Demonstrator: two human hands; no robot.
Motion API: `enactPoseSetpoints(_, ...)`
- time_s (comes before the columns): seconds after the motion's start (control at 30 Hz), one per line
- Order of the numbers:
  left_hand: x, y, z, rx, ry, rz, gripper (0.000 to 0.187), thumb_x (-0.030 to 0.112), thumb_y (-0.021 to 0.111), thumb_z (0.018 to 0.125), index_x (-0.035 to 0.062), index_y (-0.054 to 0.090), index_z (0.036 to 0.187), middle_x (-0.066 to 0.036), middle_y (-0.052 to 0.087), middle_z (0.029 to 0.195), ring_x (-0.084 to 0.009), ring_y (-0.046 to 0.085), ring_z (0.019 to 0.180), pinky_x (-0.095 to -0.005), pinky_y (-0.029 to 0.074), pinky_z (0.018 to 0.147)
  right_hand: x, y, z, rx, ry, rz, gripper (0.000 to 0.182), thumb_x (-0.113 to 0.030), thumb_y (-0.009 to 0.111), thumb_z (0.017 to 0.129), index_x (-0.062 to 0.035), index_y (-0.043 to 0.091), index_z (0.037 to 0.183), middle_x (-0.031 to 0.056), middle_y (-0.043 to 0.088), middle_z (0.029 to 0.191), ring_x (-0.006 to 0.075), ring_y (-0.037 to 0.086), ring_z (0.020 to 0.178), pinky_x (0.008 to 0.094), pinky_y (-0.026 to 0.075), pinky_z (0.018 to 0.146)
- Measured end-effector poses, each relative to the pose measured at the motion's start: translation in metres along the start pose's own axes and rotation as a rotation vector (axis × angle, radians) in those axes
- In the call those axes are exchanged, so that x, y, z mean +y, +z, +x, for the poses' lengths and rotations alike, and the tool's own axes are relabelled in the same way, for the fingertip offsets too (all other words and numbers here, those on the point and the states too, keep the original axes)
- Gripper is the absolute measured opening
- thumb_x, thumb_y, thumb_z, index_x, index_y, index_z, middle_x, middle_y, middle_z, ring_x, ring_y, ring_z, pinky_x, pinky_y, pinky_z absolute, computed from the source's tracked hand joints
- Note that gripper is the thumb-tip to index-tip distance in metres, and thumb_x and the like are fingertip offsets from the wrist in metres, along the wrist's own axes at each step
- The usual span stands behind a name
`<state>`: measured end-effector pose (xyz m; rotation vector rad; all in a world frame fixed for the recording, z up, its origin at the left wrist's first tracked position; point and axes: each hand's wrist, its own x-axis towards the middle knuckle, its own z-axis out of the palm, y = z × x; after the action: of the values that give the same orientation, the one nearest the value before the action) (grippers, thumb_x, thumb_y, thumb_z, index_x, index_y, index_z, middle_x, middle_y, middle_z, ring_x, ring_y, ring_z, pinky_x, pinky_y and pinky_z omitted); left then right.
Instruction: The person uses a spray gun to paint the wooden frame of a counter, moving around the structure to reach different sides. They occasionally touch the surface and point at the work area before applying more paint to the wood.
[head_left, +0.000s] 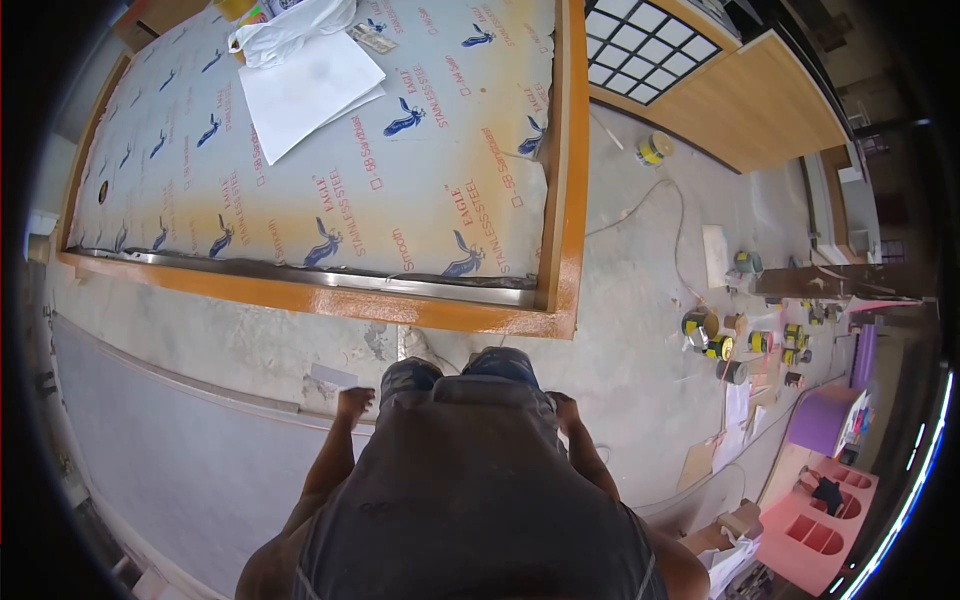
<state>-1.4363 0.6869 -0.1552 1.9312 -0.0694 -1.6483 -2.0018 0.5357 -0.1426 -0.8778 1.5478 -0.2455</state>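
Note:
My left hand [356, 402] hangs beside my left thigh, its fingers loosely curled and slightly apart, with nothing seen in it. By my right thigh hangs my right hand [565, 408], also loosely bent and without any visible object; its fingertips are partly hidden. Ahead of my knees stands a table-like piece with a glossy orange-brown wooden frame [400, 303]. Set within the frame is a steel sheet under printed protective film [330, 200]. White paper sheets [310, 95] and a white plastic bag [290, 30] lie on it near the far edge. Neither hand touches the piece.
Several paint cans [700, 324] stand on the concrete floor at right, with a cable [683, 215] running past them. A wooden cabinet with a black grid [750, 100] is at the far right. A pink panel with cut-outs [815, 525] lies lower right. A grey board [180, 400] lies left.

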Motion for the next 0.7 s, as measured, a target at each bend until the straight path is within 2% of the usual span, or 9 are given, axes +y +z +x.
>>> enactPoseSetpoints(0.13, -0.019, 0.019, -0.026, 0.021, 0.015, 0.106, 0.015, 0.015, 0.079, 0.084, 0.0039, 0.071, 0.09, -0.006, 0.067, 0.076, -0.0147, 0.06, 0.061, -0.0314, 0.049, 0.055, -0.049, -0.017, -0.007, 0.093, 0.217, 0.173, 0.037, -0.018, 0.053, 0.096, -0.0021, 0.062, 0.128, 0.0162, 0.072, 0.106, 0.0198, 0.07, 0.077, 0.0307, 0.056, 0.065)
enactPoseSetpoints(0.27, -0.03, 0.02, -0.03, 0.077, -0.17, 0.032, 0.05, 0.049, 0.053, 0.101, 0.0028, 0.071, 0.092, -0.008, 0.067, 0.075, -0.0196, 0.064, 0.065, -0.0346, 0.052, 0.06, -0.065, -0.028, 0.008, 0.034, 0.226, 0.076, 0.037, -0.021, 0.05, 0.098, -0.0024, 0.062, 0.128, 0.0147, 0.072, 0.104, 0.0193, 0.07, 0.074, 0.0297, 0.055, 0.064)
enactPoseSetpoints(0.4, -0.014, 0.034, -0.062, 0.125, -0.124, -0.042, 0.051, 0.05, 0.043, 0.106, 0.0046, 0.067, 0.108, -0.011, 0.068, 0.083, -0.0214, 0.068, 0.072, -0.038, 0.055, 0.065, -0.038, -0.041, 0.063, -0.095, 0.148, 0.023, 0.03, -0.018, 0.052, 0.097, -0.0026, 0.066, 0.119, 0.0153, 0.072, 0.101, 0.0227, 0.071, 0.075, 0.0326, 0.055, 0.064)
enactPoseSetpoints(0.47, -0.02, 0.044, -0.069, 0.102, -0.119, -0.149, 0.045, 0.044, 0.04, 0.106, 0.0067, 0.061, 0.12, -0.014, 0.069, 0.088, -0.0225, 0.068, 0.075, -0.0385, 0.056, 0.067, -0.002, -0.067, 0.113, -0.275, -0.585, -0.895, 0.022, -0.012, 0.049, 0.095, -0.0015, 0.067, 0.102, 0.021, 0.071, 0.094, 0.0322, 0.071, 0.078, 0.0416, 0.057, 0.066)
enactPoseSetpoints(0.5, -0.011, 0.063, -0.08, 0.168, -0.133, -0.153, 0.036, 0.032, 0.038, 0.108, 0.006, 0.06, 0.12, -0.013, 0.07, 0.089, -0.0216, 0.067, 0.073, -0.0369, 0.055, 0.063, 0.027, -0.079, 0.139, -0.214, -0.594, -0.932, 0.02, -0.01, 0.047, 0.092, -0.0015, 0.065, 0.091, 0.021, 0.069, 0.091, 0.0358, 0.07, 0.081, 0.0446, 0.056, 0.068)
enactPoseSetpoints(0.53, 0.001, 0.088, -0.09, 0.212, -0.144, -0.163, 0.028, 0.019, 0.042, 0.104, 0.0056, 0.06, 0.121, -0.013, 0.07, 0.094, -0.021, 0.066, 0.074, -0.0357, 0.055, 0.063, 0.017, -0.091, 0.15, -0.284, -0.51, -1.124, 0.024, -0.012, 0.045, 0.092, -0.0015, 0.066, 0.094, 0.0207, 0.07, 0.093, 0.0347, 0.07, 0.083, 0.0463, 0.056, 0.071)
enactPoseSetpoints(0.6, -0.02, 0.138, -0.1, 0.261, -0.014, -0.089, 0.03, 0.014, 0.049, 0.097, 0.0049, 0.059, 0.124, -0.011, 0.067, 0.1, -0.0201, 0.064, 0.077, -0.0354, 0.056, 0.064, 0.028, -0.134, 0.182, -0.347, -0.468, -0.948, 0.023, -0.014, 0.047, 0.095, -0.0022, 0.067, 0.095, 0.0173, 0.071, 0.092, 0.032, 0.07, 0.08, 0.0444, 0.056, 0.071)
enactPoseSetpoints(0.67, -0.051, 0.203, -0.1, 0.313, -0.07, -0.189, 0.036, 0.023, 0.051, 0.099, 0.0057, 0.062, 0.129, -0.015, 0.071, 0.106, -0.0247, 0.068, 0.088, -0.0392, 0.056, 0.076, -0.031, -0.156, 0.168, -0.302, 0.324, -0.215, 0.026, -0.016, 0.048, 0.098, -0.0016, 0.069, 0.102, 0.0123, 0.072, 0.095, 0.0252, 0.069, 0.08, 0.0383, 0.056, 0.068)
enactPoseSetpoints(0.7, -0.057, 0.244, -0.098, 0.272, -0.081, -0.135, 0.037, 0.024, 0.051, 0.099, 0.0054, 0.062, 0.129, -0.016, 0.07, 0.108, -0.0252, 0.067, 0.09, -0.0393, 0.056, 0.078, -0.043, -0.174, 0.174, -0.457, 0.099, -0.41, 0.03, -0.018, 0.048, 0.099, -0.0005, 0.068, 0.112, 0.0104, 0.071, 0.097, 0.0204, 0.069, 0.08, 0.0322, 0.056, 0.066)
